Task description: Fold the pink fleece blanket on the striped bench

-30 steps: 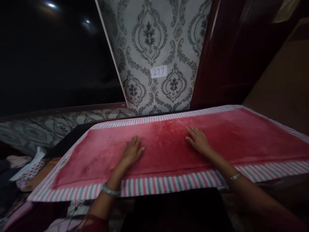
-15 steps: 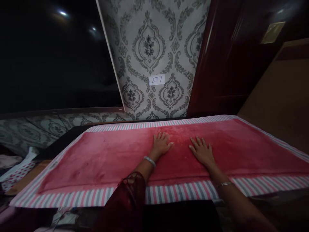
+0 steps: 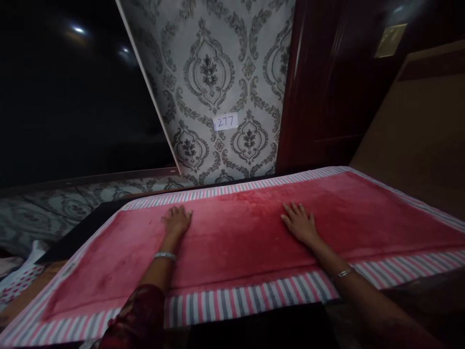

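We press both palms flat, fingers spread, on the red towel [image 3: 240, 232] lying left-to-right across the table: left hand [image 3: 177, 220] toward its far left, right hand [image 3: 300, 223] nearer the middle, gripping nothing.

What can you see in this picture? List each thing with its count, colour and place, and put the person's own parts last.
towel: one, red plush with pink, white and grey striped border, spread flat across the middle.
number label: one, white, reads 277, on the wall behind.
wallpaper: grey damask pattern, centre back.
door: one, dark red-brown, right of the wallpaper.
dotted cloth: white with red dots, far left, low.
bangles: two, silver, one on each wrist.
left hand: flat on the towel, left of centre.
right hand: flat on the towel, right of centre.
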A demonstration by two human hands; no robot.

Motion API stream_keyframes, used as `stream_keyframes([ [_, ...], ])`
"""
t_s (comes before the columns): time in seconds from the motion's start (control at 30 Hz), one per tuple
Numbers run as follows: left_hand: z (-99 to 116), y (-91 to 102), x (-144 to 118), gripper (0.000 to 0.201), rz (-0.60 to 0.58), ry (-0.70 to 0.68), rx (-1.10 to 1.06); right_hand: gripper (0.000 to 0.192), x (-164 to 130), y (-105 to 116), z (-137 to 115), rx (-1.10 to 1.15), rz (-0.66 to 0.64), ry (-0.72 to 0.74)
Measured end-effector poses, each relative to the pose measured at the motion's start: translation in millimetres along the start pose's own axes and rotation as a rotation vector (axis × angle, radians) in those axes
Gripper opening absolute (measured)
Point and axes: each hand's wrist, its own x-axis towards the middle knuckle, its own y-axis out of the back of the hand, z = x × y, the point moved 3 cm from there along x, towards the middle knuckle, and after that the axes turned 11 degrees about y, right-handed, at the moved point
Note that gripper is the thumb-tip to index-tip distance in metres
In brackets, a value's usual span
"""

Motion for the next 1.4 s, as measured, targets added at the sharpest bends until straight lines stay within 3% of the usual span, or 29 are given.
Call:
stream_keyframes([
  [0.1,48,1.3,-14,0.068,-0.043,-0.177,-0.015,0.057,13,16,-27,0.037,0.039,0.100],
  [0.2,100,-1.5,-34,0.067,-0.097,-0.359,-0.040,0.058,31,24,-70,0.096,0.025,0.276],
  [0.27,123,-6.6,-45,0.067,-0.106,-0.422,-0.041,0.059,43,23,-99,0.136,-0.004,0.393],
  [0.37,137,-17.0,-54,0.066,-0.086,-0.481,-0.015,0.057,62,14,-131,0.185,-0.058,0.546],
  [0.47,138,-23.2,-56,0.065,-0.076,-0.496,0.013,0.056,82,4,-137,0.205,-0.132,0.622],
  [0.57,137,-23.2,-55,0.064,-0.094,-0.484,0.037,0.056,103,2,-111,0.165,-0.171,0.582],
  [0.63,137,-22.2,-54,0.064,-0.097,-0.485,0.044,0.057,116,4,-74,0.134,-0.168,0.503],
  [0.77,139,-23.9,-51,0.063,-0.081,-0.478,0.043,0.058,121,12,45,0.025,-0.118,0.198],
  [0.9,140,-28.1,-48,0.062,-0.083,-0.477,0.045,0.058,95,24,175,-0.029,-0.118,-0.091],
  [1.0,139,-30.1,-44,0.063,-0.074,-0.484,0.058,0.060,72,39,230,-0.038,-0.060,-0.348],
  [1.03,139,-30.7,-43,0.063,-0.069,-0.484,0.062,0.061,67,44,234,-0.039,-0.030,-0.402],
  [1.1,140,-32.4,-40,0.063,-0.062,-0.483,0.067,0.061,68,50,218,-0.034,0.032,-0.370],
  [1.17,140,-34.3,-37,0.064,-0.056,-0.477,0.068,0.059,81,47,177,-0.001,0.054,-0.097],
  [1.23,140,-36.2,-35,0.065,-0.050,-0.477,0.077,0.059,96,38,134,0.073,0.011,0.155],
  [1.3,140,-38.2,-33,0.065,-0.048,-0.480,0.099,0.060,109,28,106,0.143,-0.064,0.344],
  [1.4,138,-42.4,-29,0.067,-0.059,-0.473,0.127,0.061,125,24,116,0.169,-0.137,0.385],
])
